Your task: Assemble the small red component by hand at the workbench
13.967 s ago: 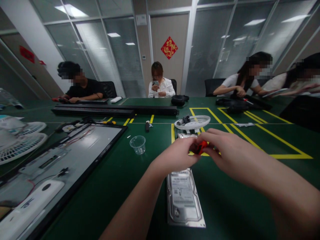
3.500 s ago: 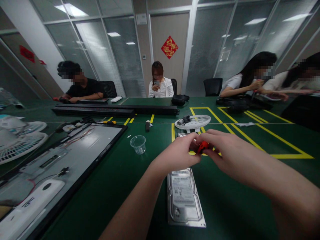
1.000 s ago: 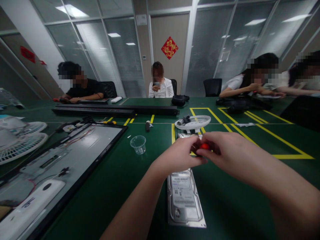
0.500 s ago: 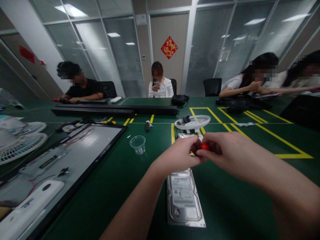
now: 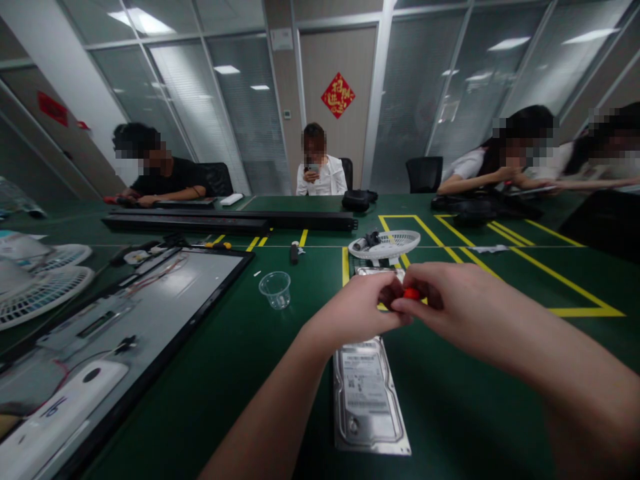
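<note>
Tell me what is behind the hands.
Beyond the left hand and right hand, a silver strip shows, then a white slotted dish with dark parts on it. The hands hide how far the silver strip extends toward the camera.

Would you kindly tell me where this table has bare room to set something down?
One bare patch lies between the grey panel, clear cup and left forearm; another, bordered by yellow tape, is beyond the right forearm. It is crowded around the white grilles at left, and near the slotted tray beyond the left hand.

Shiny metal hard drive (image 5: 369, 400), smooth plastic cup (image 5: 275, 289), matt tabletop (image 5: 240, 353)
</note>
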Tool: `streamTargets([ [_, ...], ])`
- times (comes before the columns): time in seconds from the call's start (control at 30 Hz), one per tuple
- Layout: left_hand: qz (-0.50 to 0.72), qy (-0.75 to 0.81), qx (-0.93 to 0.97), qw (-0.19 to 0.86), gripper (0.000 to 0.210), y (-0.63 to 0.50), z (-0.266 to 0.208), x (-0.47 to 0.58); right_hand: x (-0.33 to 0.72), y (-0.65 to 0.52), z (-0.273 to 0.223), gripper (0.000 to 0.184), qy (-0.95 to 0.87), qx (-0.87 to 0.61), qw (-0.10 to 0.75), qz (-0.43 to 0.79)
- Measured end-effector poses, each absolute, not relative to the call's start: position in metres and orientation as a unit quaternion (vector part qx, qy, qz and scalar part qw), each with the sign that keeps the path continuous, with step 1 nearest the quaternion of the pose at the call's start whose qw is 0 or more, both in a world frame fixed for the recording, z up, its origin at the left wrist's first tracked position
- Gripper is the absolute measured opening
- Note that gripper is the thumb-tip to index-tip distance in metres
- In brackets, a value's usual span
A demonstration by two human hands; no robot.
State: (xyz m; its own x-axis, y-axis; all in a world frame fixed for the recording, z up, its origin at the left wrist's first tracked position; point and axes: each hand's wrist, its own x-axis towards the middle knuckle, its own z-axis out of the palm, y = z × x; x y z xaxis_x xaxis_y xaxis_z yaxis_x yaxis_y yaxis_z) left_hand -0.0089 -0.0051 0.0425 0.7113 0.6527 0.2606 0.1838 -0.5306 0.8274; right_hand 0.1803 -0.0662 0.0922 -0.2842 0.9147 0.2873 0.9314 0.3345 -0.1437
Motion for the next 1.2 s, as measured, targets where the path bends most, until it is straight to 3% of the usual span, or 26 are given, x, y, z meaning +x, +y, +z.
streamTargets([
  [0.17,0.301,0.251,0.814,0.429,0.035,-0.0058,0.0432,-0.0088,0.1794,-0.0665,0.0933,0.028,-0.831,-0.529,0.173,-0.010],
  [0.3,0.295,0.237,0.822,0.425,0.033,-0.0052,0.0432,-0.0088,0.1788,-0.0636,0.0923,0.009,-0.803,-0.577,0.149,-0.016],
  [0.4,0.283,0.254,0.829,0.409,0.024,-0.0044,0.0422,-0.0090,0.1784,-0.0647,0.0921,0.013,-0.787,-0.599,0.146,-0.014],
  [0.47,0.289,0.253,0.821,0.422,0.030,-0.0048,0.0421,-0.0090,0.1780,-0.0666,0.0926,0.012,-0.803,-0.573,0.166,-0.010],
  [0.63,0.305,0.252,0.808,0.437,0.043,-0.0067,0.0426,-0.0083,0.1774,-0.0668,0.0944,0.032,-0.834,-0.526,0.169,0.002],
  [0.8,0.287,0.257,0.820,0.422,0.030,-0.0044,0.0401,-0.0077,0.1787,-0.0641,0.0937,0.009,-0.799,-0.586,0.137,-0.017],
  [0.93,0.294,0.252,0.812,0.436,0.030,-0.0048,0.0412,-0.0087,0.1798,-0.0668,0.0918,0.017,-0.807,-0.569,0.154,-0.007],
  [1.07,0.302,0.251,0.804,0.446,0.041,-0.0066,0.0441,-0.0090,0.1789,-0.0663,0.0906,0.038,-0.825,-0.541,0.164,-0.003],
  [1.2,0.296,0.254,0.817,0.424,0.039,-0.0053,0.0430,-0.0084,0.1770,-0.0648,0.0919,0.013,-0.804,-0.577,0.145,-0.005],
])
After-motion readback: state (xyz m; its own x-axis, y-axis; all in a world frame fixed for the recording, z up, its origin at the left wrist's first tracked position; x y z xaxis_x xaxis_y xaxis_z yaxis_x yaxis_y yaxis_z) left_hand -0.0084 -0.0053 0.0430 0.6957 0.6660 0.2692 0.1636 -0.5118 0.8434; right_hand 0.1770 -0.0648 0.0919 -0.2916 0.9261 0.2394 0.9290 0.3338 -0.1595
